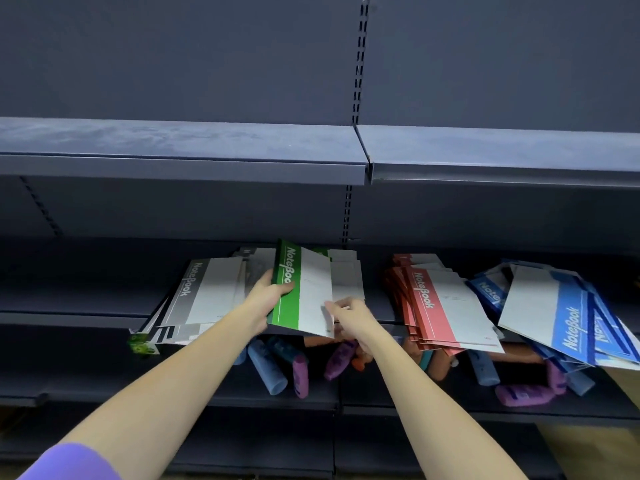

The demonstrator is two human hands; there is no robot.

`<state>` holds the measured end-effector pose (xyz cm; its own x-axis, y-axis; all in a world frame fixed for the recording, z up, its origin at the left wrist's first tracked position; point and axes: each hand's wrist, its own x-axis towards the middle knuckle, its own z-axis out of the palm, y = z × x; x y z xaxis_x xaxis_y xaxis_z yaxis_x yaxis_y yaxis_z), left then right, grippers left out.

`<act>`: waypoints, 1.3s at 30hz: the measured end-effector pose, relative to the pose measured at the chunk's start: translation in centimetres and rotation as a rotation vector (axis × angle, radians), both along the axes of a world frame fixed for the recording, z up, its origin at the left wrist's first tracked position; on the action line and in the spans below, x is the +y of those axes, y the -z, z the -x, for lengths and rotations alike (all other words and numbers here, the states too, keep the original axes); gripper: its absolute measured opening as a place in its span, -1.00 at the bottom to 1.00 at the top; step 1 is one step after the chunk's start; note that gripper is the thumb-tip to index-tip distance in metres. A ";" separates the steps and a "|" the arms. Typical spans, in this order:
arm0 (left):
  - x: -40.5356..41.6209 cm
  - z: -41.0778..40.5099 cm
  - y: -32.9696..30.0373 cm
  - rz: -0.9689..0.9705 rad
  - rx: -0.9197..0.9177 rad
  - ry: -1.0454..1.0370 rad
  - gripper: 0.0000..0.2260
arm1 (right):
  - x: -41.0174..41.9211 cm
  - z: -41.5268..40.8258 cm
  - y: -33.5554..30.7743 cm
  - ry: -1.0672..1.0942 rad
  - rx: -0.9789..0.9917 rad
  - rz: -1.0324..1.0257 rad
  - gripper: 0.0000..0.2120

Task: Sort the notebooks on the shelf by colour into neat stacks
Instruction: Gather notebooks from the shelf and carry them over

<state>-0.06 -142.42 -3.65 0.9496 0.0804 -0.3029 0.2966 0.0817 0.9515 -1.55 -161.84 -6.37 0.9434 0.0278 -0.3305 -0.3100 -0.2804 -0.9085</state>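
Note:
A green-and-white notebook (301,289) is held tilted above the middle of the dark shelf (69,318). My left hand (268,294) grips its green spine edge, thumb on the cover. My right hand (348,311) pinches its lower right edge. Behind it lie more green notebooks (343,268), mostly hidden. To the left is a loose stack of grey notebooks (211,292) hanging over the shelf edge. To the right sit a stack of red notebooks (446,306) and, further right, an untidy pile of blue notebooks (561,313).
An upper shelf (187,157) juts out overhead. On the shelf below lie several blue, purple and orange pouches (273,368), with more at the right (523,393). A small green packet (143,344) sits under the grey stack's front corner.

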 end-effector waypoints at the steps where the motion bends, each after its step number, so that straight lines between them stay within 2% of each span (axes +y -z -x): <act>1: -0.4 0.0 0.1 -0.021 -0.011 0.005 -0.69 | 0.1 -0.1 0.3 0.002 -0.022 0.023 -0.77; 6: -1.4 -0.4 0.9 -0.225 -0.069 -0.014 -0.65 | -0.1 -0.1 1.1 0.082 -0.039 -0.007 -0.84; 10: -1.6 -1.1 1.3 -0.411 -0.084 -0.020 -0.50 | -0.9 -0.7 1.4 0.158 -0.140 0.118 -0.86; 16: -1.3 -1.9 0.7 -0.581 -0.083 0.137 -0.62 | -1.8 -2.0 1.4 0.283 -0.222 0.286 -0.82; 21: -1.0 -1.6 0.4 -0.819 -0.145 0.256 -0.61 | -1.7 -2.4 1.5 0.209 -0.126 0.456 -0.67; 26: -0.5 -1.2 0.2 -0.912 -0.213 0.343 -0.61 | -1.3 -1.5 1.0 0.155 -0.091 0.652 -0.58; 29: 0.2 -0.6 0.0 -0.950 -0.255 0.392 -0.62 | -0.2 -0.3 0.7 0.160 -0.141 0.671 -0.60; 33: 2.6 0.4 -0.5 -1.013 -0.325 0.453 -0.61 | 3.0 1.3 0.0 0.134 -0.218 0.579 -0.57; 39: 10.7 3.1 -1.3 -1.091 -0.346 0.510 -0.59 | 11.3 4.8 -1.5 0.035 -0.292 0.523 -0.56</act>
<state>-3.19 -131.76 -2.39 0.9627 -0.2677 -0.0390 -0.2161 -0.8474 0.4849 -6.34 -150.58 -4.88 0.9947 -0.1014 -0.0187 -0.0853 -0.7073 -0.7018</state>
